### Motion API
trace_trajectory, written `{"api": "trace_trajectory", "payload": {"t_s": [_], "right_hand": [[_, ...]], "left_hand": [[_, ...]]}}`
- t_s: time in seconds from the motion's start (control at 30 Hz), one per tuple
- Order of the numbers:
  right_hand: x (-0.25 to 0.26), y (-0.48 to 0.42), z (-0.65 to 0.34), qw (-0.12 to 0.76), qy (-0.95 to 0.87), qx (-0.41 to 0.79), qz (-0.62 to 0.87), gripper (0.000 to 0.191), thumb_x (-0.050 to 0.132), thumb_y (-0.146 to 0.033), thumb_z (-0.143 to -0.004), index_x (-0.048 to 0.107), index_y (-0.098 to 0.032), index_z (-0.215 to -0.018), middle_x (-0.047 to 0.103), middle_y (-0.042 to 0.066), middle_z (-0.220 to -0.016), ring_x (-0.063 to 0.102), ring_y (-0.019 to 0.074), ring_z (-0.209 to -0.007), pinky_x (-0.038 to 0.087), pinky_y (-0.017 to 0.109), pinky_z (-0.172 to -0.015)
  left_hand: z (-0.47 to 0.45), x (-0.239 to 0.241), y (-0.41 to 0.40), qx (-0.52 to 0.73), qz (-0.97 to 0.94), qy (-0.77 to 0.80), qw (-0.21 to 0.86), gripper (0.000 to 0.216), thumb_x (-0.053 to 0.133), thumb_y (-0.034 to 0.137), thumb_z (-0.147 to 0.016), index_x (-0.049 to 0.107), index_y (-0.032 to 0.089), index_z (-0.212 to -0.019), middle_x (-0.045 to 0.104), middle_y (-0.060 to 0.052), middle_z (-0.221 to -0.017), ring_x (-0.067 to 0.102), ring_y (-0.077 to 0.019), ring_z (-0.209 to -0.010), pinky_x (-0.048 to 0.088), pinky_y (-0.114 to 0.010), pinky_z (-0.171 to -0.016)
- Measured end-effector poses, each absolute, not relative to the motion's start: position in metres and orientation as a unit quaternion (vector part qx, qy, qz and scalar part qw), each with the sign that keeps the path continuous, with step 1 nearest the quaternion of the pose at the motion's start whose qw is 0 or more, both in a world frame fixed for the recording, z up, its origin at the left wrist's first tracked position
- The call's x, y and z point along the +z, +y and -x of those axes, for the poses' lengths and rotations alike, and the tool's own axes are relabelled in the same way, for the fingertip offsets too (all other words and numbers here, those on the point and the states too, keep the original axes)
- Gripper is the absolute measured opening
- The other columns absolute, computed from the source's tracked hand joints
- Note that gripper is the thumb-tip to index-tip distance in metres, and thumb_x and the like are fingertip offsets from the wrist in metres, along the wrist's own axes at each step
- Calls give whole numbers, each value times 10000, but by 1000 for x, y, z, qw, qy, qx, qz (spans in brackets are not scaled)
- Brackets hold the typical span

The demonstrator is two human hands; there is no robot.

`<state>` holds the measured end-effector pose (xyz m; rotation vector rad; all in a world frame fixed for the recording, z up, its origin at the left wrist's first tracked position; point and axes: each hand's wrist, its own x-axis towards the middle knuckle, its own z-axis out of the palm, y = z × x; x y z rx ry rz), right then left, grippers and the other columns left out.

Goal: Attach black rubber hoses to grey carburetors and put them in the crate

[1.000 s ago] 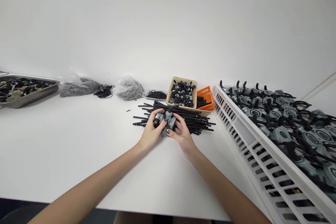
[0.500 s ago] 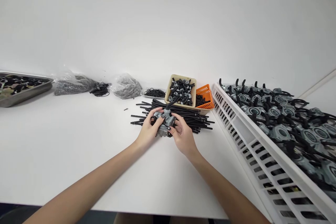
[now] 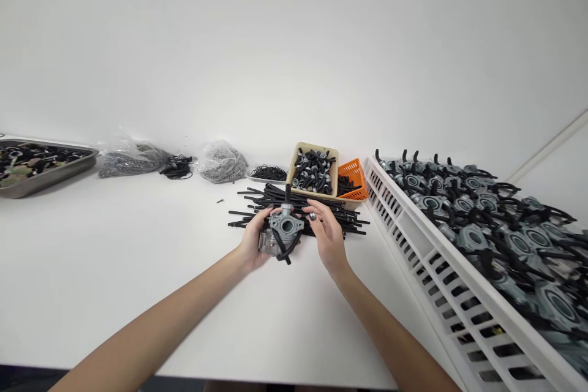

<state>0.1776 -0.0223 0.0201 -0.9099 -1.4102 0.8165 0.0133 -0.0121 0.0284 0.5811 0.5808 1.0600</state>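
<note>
Sitting in the left hand [image 3: 252,240], carburetor [image 3: 282,231] lies beside right hand [image 3: 327,235].

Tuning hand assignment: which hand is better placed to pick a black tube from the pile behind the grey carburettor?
Right, probably. The left hand is closed around the grey metal carburettor; the right hand is open-fingered beside it, directly above the pile of thin black tubes.

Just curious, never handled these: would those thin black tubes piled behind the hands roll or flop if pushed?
The black tubes look round and lie loose on the white table, so they would probably roll. They lie straight, so likely fairly stiff; thin, so probably light.
</note>
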Motion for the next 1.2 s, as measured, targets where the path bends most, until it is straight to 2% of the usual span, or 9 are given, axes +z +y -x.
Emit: {"api": "trace_trajectory", "payload": {"t_s": [0.17,0.27,0.4,0.5,0.73,0.87,0.97,1.07,1.2], "right_hand": [[21,-23,-175,599,-613,369,358,409,571,-463,-887,616,-223,-1216,641,98,-1129,606,220,-1012,496,346,-866],[25,-22,-177,595,-609,392,349,389,637,-484,-833,681,-227,-1123,635,92,-1121,608,202,-907,515,305,-716],[32,-20,-182,564,-580,493,320,330,737,-477,-743,717,-194,-911,651,58,-862,535,137,-624,381,226,-433],[36,-22,-182,559,-572,520,300,308,772,-462,-707,690,-183,-809,639,30,-710,483,117,-539,351,216,-395],[40,-26,-180,568,-571,522,280,281,779,-443,-705,688,-183,-756,651,32,-687,470,105,-503,347,206,-364],[38,-24,-181,562,-579,516,290,271,783,-444,-707,711,-193,-781,679,42,-745,519,121,-546,369,220,-399],[34,-20,-181,562,-575,506,313,350,739,-491,-743,720,-200,-936,712,65,-875,609,165,-696,457,250,-510],[29,-17,-179,586,-584,454,332,542,708,-553,-746,645,-223,-1172,672,99,-1142,629,214,-960,521,324,-771],[17,-15,-168,546,-622,410,383,999,881,-483,-525,442,-276,-1399,494,123,-1407,566,285,-1138,505,421,-911]], "left_hand": [[-12,29,-18,422,-283,284,813,480,504,466,-860,612,128,-1183,739,-122,-847,704,-282,-698,556,-424,-656],[-11,27,-21,381,-309,264,830,470,506,477,-866,631,113,-1136,727,-112,-771,691,-266,-630,553,-401,-616],[-12,21,-24,341,-340,218,849,479,492,509,-882,642,111,-1103,724,-140,-922,686,-251,-669,571,-431,-646],[-12,16,-24,328,-344,202,857,490,482,531,-891,636,123,-1114,709,-151,-1004,684,-250,-712,577,-450,-662],[-11,19,-24,310,-358,205,856,536,458,563,-894,633,116,-1133,700,-162,-1013,684,-252,-701,578,-434,-643],[-12,20,-26,302,-359,208,858,546,462,580,-887,631,129,-1144,720,-133,-892,690,-253,-656,573,-413,-625],[-15,19,-25,353,-342,247,835,492,518,532,-873,630,137,-1144,732,-118,-885,696,-248,-649,570,-394,-633],[-18,20,-20,484,-311,326,750,362,599,398,-826,637,169,-1104,745,-73,-914,711,-234,-743,571,-332,-663],[-13,21,-6,589,-322,397,626,381,693,408,-689,643,253,-1033,747,15,-971,699,-226,-841,559,-247,-584]]}}
